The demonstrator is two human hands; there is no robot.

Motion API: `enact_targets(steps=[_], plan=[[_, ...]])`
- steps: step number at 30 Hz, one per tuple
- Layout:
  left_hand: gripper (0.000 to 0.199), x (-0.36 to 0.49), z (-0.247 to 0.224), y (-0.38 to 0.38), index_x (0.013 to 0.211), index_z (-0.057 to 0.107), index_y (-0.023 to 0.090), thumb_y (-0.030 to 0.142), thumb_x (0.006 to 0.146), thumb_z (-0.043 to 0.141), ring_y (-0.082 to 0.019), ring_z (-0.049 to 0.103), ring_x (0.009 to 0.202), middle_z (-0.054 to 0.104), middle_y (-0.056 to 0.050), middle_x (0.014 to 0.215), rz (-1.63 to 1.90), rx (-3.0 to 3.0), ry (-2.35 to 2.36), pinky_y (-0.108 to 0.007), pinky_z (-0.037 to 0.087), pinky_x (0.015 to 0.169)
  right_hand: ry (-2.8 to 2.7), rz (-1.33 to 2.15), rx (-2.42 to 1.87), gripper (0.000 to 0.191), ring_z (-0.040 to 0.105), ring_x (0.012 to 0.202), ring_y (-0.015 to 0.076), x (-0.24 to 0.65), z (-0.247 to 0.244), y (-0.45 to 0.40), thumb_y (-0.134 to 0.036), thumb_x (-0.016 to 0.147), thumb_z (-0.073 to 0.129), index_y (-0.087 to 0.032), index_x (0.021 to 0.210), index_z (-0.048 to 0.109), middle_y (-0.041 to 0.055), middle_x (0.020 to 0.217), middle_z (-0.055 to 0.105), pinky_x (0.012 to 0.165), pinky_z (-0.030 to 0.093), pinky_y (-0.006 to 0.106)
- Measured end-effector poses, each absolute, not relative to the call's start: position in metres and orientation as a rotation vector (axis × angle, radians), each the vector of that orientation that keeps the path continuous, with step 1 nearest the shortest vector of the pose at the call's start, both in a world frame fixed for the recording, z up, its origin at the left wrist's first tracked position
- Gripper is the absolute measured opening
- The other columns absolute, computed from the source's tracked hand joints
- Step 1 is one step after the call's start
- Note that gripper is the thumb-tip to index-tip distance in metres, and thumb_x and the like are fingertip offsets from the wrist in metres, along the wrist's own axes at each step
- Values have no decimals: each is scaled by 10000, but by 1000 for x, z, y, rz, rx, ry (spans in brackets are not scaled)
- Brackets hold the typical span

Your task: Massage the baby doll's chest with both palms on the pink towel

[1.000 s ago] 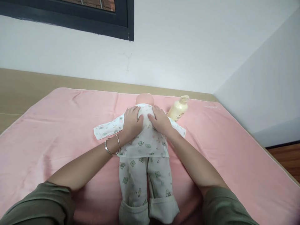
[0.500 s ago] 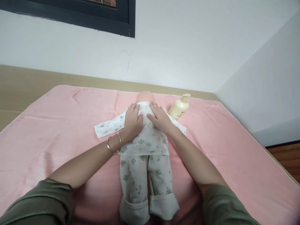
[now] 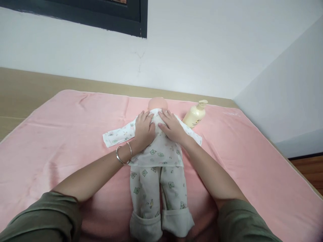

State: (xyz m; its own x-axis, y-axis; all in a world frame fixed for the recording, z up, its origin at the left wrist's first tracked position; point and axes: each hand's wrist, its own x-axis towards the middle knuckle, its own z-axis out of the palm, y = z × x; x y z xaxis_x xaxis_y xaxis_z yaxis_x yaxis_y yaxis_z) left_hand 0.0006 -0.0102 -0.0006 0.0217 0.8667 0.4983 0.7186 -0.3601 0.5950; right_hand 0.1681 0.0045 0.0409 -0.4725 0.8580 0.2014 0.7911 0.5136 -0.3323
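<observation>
A baby doll [image 3: 157, 103] lies stretched out with its head away from me, dressed in a white printed shirt [image 3: 158, 153] and matching trousers [image 3: 146, 191] with turned-up cuffs. My left hand [image 3: 144, 129] rests flat on the upper left of the shirt, fingers extended towards the shoulder. Across from it, my right hand [image 3: 173, 127] lies on the upper right of the shirt, its fingers also stretched out. Both thumbs point inward over the middle of the doll's upper body. The shirt's sleeves spread out to either side. Whatever lies under my palms is hidden.
A pale yellow pump bottle [image 3: 194, 115] leans or lies beside the doll's right sleeve. Everything lies on a pink mat [image 3: 75, 134] over a wooden surface [image 3: 30, 84]. Behind is a white wall [image 3: 189, 50] with a dark window frame [image 3: 113, 20].
My right fingers have shifted slightly inward on the shirt near the collar. The whole view has moved a little; doll and bottle stay in place.
</observation>
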Motion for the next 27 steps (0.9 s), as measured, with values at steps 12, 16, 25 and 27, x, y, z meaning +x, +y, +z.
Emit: enact_targets(steps=[12,16,25,27], plan=[[494,-2,2,-6,1327,612,173,224,913,348,-337,423,1442,574,-144,1434,1175,2146,1651,-619,294,1218,-2408,226,-1330,577,269,1563,295,145,37,-24,-203,956,361,-118,1516,467,131,1635,386,1272,227,572],[489,0,2,-10,1329,626,162,272,919,384,-325,495,1342,582,-151,1407,1214,2128,1692,-560,384,1166,-2284,315,-1574,647,260,1556,368,164,41,8,-409,1000,381,-94,1565,371,183,1657,320,1245,240,619],[477,0,7,-10,1281,643,140,253,921,351,-299,556,1194,645,-146,1281,1187,2130,1691,-493,432,1107,-2319,0,-1449,550,320,1531,364,133,40,-50,-214,995,335,-19,1490,475,233,1574,446,1258,279,550],[464,0,7,-10,1265,645,146,238,918,351,-298,559,1168,650,-143,1252,1180,2142,1682,-493,440,1089,-2378,82,-1368,545,290,1549,331,136,40,-42,-191,983,335,-61,1487,495,190,1601,427,1268,270,540]])
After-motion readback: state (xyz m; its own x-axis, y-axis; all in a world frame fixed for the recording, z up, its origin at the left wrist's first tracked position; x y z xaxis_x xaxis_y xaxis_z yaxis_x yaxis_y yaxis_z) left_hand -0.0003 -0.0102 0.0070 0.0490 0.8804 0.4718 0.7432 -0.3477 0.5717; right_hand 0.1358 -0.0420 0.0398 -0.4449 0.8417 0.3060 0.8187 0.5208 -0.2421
